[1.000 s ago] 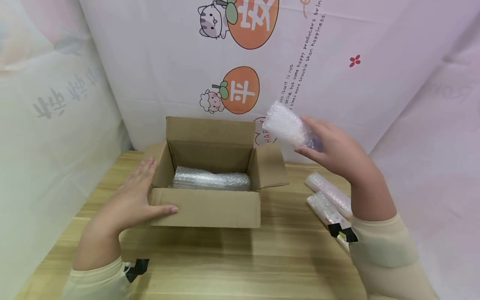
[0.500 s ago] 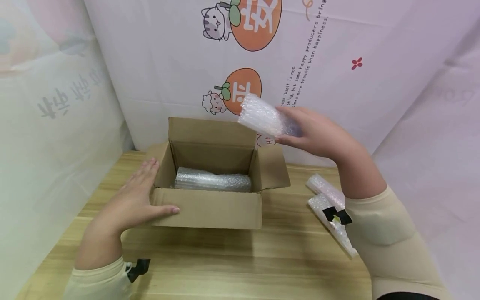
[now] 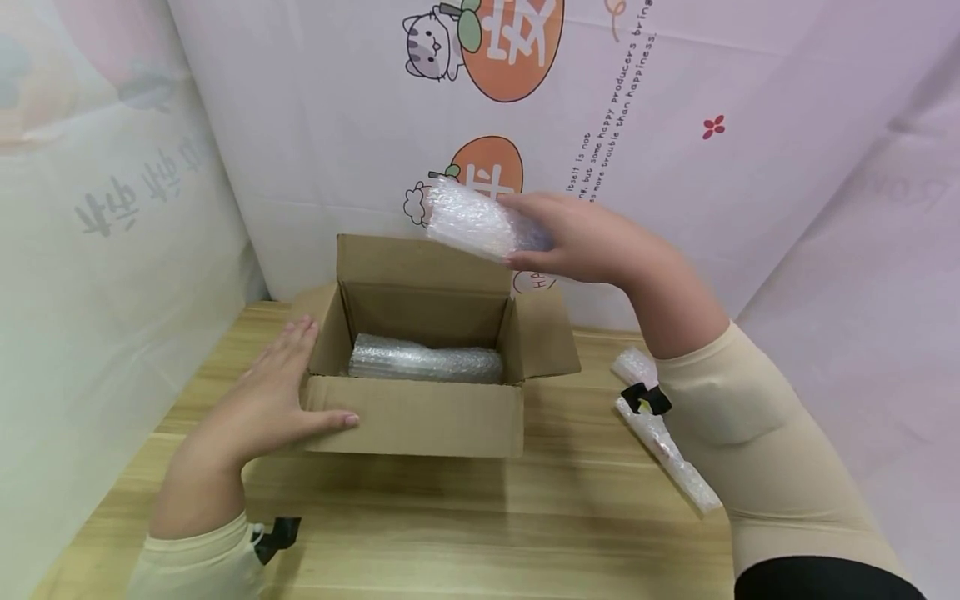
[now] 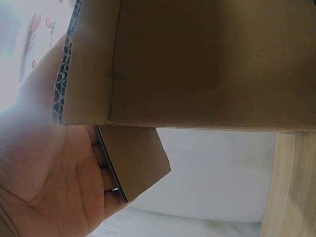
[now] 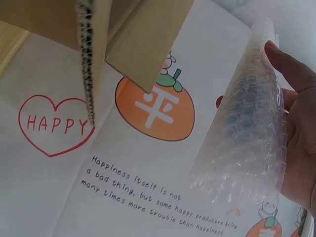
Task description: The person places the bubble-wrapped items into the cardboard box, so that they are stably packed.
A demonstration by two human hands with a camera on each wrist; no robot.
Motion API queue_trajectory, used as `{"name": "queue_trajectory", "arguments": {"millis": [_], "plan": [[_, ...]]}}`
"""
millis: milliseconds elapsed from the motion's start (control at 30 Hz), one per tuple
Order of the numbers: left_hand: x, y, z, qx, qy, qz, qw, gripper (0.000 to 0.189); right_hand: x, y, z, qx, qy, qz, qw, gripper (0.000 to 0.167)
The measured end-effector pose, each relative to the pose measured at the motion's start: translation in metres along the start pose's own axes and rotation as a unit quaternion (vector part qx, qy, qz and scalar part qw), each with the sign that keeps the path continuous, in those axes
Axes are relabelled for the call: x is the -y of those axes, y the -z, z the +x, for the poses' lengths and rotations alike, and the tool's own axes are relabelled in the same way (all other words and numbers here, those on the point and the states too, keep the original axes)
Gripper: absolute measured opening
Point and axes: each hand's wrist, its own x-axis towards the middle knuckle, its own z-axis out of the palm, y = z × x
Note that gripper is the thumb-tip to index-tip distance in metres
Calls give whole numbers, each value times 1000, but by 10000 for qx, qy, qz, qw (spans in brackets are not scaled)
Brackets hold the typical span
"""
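In the head view my left hand [image 3: 262, 400] lies at the left corner of an open cardboard box [image 3: 412, 417]. Its fingers stretch along the left flap [image 4: 133, 160] and its thumb rests on the front flap. My right hand [image 3: 581, 237] grips one end of a bubble-wrapped item [image 3: 472, 221], above the box's back flap. Something bluish shows through the wrap in the right wrist view, where the thumb presses on the bubble wrap [image 5: 247, 133]. Inside the box lies a bubble-wrapped roll [image 3: 423, 360]; the box's floor is mostly hidden.
Two more bubble-wrapped pieces [image 3: 667, 454] lie on the wooden table [image 3: 390, 525] at the right, partly covered by my right sleeve [image 3: 735, 400]. A printed white cloth [image 3: 637, 100] hangs behind, with pale cloth at both sides. The box's right flap [image 3: 547, 333] sticks outward.
My right hand has carried the bubble-wrapped item leftward and slightly up, from right of the box to above its back flap. The left hand has stayed on the box.
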Motion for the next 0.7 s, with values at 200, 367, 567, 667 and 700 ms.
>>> {"name": "queue_trajectory", "arguments": {"millis": [200,367,567,667,700], "plan": [[0,0,0,-2,-22,-10,10000,133,17,-2,18,155,309,-196,9992,77],[1,0,1,-20,-38,14,10000,133,32,-6,35,356,498,-280,9977,76],[3,-2,3,-90,-101,25,9999,132,47,-19,53,782,560,-320,9948,78],[4,-2,3,-90,-92,31,9999,133,53,-27,60,947,601,-280,9933,78],[4,-2,2,-83,-84,29,9999,133,55,-29,62,992,623,-263,9928,78]]}}
